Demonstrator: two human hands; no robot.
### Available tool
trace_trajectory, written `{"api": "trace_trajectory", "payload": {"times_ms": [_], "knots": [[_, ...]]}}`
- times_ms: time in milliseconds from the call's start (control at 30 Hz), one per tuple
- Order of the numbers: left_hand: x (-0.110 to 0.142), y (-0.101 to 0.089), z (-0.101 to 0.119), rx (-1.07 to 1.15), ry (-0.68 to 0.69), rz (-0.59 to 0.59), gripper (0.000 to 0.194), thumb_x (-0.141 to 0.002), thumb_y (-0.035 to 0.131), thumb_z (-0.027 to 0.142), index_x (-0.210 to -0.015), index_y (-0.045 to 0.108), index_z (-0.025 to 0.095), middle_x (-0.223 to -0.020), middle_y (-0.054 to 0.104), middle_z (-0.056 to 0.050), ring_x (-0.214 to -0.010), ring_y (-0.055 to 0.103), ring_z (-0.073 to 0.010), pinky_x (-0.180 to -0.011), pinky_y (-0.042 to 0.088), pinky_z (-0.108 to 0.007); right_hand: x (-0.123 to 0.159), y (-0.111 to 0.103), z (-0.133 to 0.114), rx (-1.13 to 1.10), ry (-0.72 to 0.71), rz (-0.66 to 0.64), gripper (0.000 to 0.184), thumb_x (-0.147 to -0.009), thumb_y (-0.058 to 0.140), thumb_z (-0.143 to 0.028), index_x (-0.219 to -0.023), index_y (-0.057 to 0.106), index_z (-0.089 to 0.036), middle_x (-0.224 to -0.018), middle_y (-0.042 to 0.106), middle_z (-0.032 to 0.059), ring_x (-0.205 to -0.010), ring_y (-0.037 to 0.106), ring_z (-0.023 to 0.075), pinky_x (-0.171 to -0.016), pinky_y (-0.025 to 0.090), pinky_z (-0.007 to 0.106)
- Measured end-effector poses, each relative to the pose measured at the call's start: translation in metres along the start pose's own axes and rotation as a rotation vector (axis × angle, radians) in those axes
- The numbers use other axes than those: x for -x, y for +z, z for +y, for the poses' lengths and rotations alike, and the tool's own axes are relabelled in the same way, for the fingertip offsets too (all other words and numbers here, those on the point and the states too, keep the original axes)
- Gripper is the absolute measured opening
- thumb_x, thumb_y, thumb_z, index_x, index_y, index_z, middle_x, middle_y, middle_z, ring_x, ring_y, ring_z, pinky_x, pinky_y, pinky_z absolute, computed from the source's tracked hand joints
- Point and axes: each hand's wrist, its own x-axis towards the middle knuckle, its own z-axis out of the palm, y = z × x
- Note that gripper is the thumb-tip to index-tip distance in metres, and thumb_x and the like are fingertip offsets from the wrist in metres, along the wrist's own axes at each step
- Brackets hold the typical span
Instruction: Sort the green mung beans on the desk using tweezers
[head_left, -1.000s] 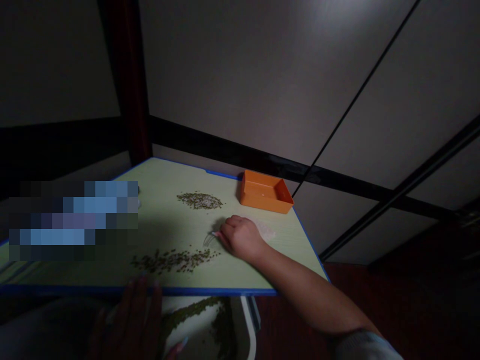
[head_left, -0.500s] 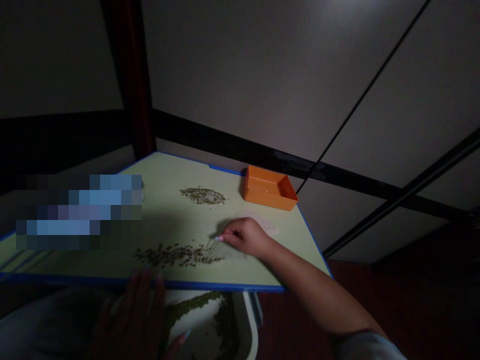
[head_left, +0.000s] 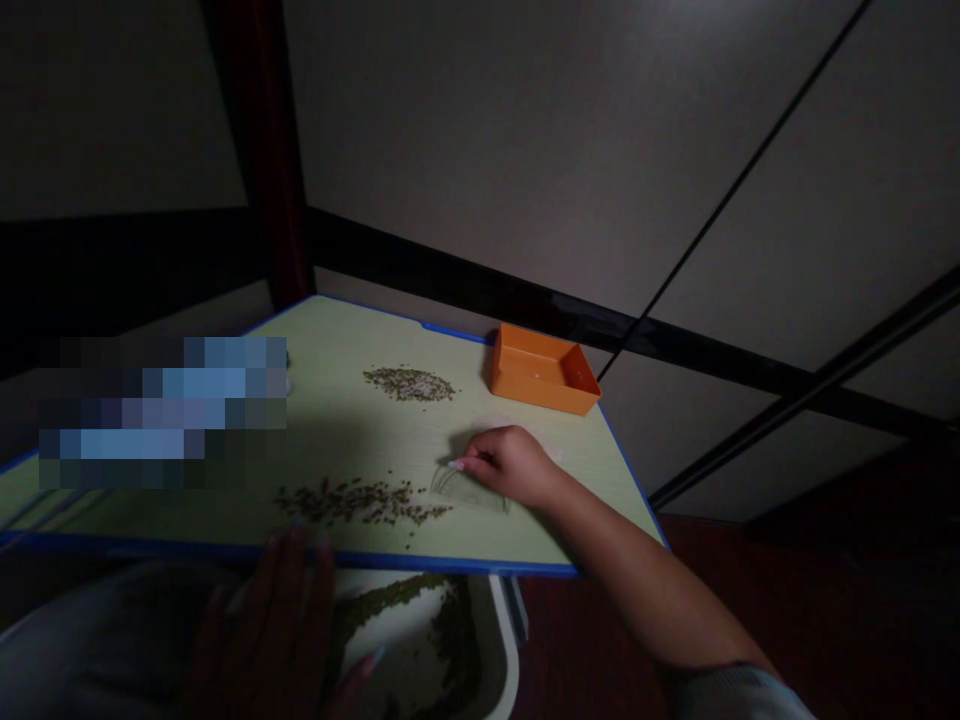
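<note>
On the left of the pale green table (head_left: 322,430), a pixelated blue patch (head_left: 180,410) hides whatever lies there. A dark red post (head_left: 266,150) stands behind the table's far left corner.

The left hand (head_left: 270,620) is in shadow at the near blue edge, its fingers straight and open, with no object seen in them. Its fingertips are near a loose strip of dark bits (head_left: 352,500) on the tabletop, and its thumb is over a white tub (head_left: 511,650). The tub sits lower than the tabletop, partly under the near edge, with green bits (head_left: 457,640) along its inner sides.

Farther back, near the middle, is a scattered pile of small green and pale bits (head_left: 409,384).

To the right of the dark strip, a clear piece (head_left: 476,492) with a curved left side is held low over the table. The right hand (head_left: 514,465) has its fingers closed, pinching this piece between thumb and fingers at its upper edge. Most of the piece extends below the fingertips, towards the near edge of the table; whether it touches the tabletop cannot be told.

A faint pale patch (head_left: 553,452) lies just behind the right hand. Beyond it, an open orange box (head_left: 541,390) rests near the far right corner, a tiny pale speck inside.
</note>
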Motion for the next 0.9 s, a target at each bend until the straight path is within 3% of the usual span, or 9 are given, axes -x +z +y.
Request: {"api": "trace_trajectory", "payload": {"times_ms": [300,500,633,900], "knots": [[-0.001,-0.003,-0.001,-0.008,0.01,-0.003,0.089,-0.073,0.042,0.065,-0.144,0.018,0.017,-0.153,0.03,-0.021,-0.14,0.033,-0.0364,-0.112,0.025,-0.061,0.003,0.005,0.0,-0.241,-0.083,-0.045,0.033,-0.087,0.061,-0.034,-0.062,0.055,-0.014,-0.054,0.042,-0.0065,-0.052,0.037,0.0062,-0.053,0.025,0.019],[0.0,-0.003,0.002,0.04,-0.026,-0.042,0.091,-0.072,0.042,0.068,-0.144,0.016,0.019,-0.155,0.026,-0.02,-0.142,0.028,-0.0367,-0.114,0.021,-0.063,0.005,0.002,-0.003,-0.219,-0.113,-0.094,0.03,-0.088,0.06,-0.033,-0.066,0.058,-0.014,-0.056,0.046,-0.0054,-0.053,0.04,0.0068,-0.054,0.027,0.018],[0.0,-0.001,0.0,0.039,-0.014,-0.006,0.088,-0.072,0.043,0.066,-0.144,0.02,0.02,-0.154,0.03,-0.019,-0.142,0.029,-0.0339,-0.115,0.02,-0.06,0.007,0.001,-0.004,-0.22,-0.165,-0.119,0.028,-0.088,0.061,-0.032,-0.067,0.06,-0.014,-0.057,0.049,-0.0044,-0.054,0.042,0.0072,-0.055,0.029,0.018],[-0.003,-0.008,0.003,0.021,-0.005,-0.022,0.088,-0.074,0.041,0.066,-0.144,0.02,0.018,-0.153,0.031,-0.021,-0.141,0.031,-0.0354,-0.115,0.02,-0.062,0.011,-0.011,0.006,-0.242,-0.175,-0.16,0.028,-0.088,0.059,-0.032,-0.067,0.059,-0.014,-0.058,0.047,-0.0045,-0.054,0.041,0.0077,-0.054,0.03,0.018]]}}
